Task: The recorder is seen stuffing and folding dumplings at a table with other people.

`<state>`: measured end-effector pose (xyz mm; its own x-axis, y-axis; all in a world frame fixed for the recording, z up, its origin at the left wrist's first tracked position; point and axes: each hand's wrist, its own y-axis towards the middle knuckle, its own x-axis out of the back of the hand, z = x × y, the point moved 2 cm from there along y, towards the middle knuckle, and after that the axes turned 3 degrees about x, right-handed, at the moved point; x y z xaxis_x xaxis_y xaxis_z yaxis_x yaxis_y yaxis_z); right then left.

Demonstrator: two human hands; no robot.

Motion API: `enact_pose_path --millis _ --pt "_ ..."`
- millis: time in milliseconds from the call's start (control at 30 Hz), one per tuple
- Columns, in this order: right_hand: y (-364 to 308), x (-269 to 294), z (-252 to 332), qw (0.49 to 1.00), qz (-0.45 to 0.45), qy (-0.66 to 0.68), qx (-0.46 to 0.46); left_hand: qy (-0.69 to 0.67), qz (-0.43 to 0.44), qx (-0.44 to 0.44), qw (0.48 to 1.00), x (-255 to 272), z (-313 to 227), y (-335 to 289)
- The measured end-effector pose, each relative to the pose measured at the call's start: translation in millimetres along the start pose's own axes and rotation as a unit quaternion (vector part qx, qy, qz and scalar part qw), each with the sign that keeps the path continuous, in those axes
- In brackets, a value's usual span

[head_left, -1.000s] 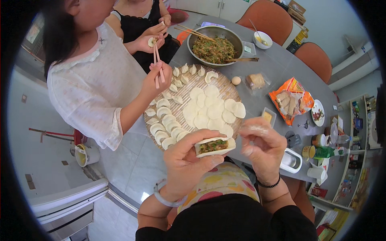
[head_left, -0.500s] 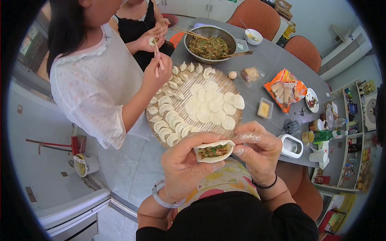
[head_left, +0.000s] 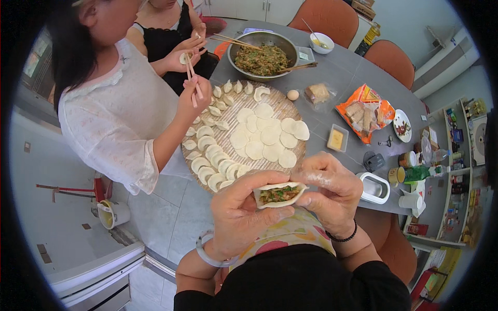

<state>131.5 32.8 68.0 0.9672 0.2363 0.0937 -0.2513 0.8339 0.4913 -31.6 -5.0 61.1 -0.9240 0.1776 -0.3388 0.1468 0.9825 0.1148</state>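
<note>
Between my two hands is a half-folded dumpling [head_left: 280,195], its wrapper open along the middle with green-flecked filling showing. My left hand [head_left: 241,205] grips its left end, thumb below and fingers above. Floury fingers of my right hand [head_left: 329,192] pinch the right corner of the wrapper. Beyond my hands lies a round woven tray [head_left: 233,136]. Flat round wrappers [head_left: 270,133] overlap on its right part. Folded dumplings [head_left: 212,151] line its left and far edges. Behind the tray stands a metal bowl of filling [head_left: 262,61] with chopsticks [head_left: 233,41] across it.
To the left, a person in a white top [head_left: 114,109] holds chopsticks; another person [head_left: 176,46] holds a wrapper. The grey table [head_left: 358,65] carries an egg [head_left: 293,95], an orange bag [head_left: 365,111], a small plastic box [head_left: 337,138] and a white container [head_left: 374,187]. Chairs stand around it.
My right fingers have shifted slightly along the dumpling's right corner, still pinching. The tray and table appear slightly further left in view. The person in white has lowered their chopsticks a little.
</note>
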Motion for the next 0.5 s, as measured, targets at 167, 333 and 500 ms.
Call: enact_pose_path --millis 167,333,500 --pt "-7 25 -2 0.998 0.002 -0.06 0.034 0.001 0.017 0.035 0.999 -21 8 11" --pt "-4 32 5 0.999 -0.023 0.018 -0.044 0.019 0.01 0.053 0.998 -33 11 17" --pt "-9 49 1 0.994 0.026 -0.076 0.078 0.112 0.025 0.026 0.993 -45 12 20"
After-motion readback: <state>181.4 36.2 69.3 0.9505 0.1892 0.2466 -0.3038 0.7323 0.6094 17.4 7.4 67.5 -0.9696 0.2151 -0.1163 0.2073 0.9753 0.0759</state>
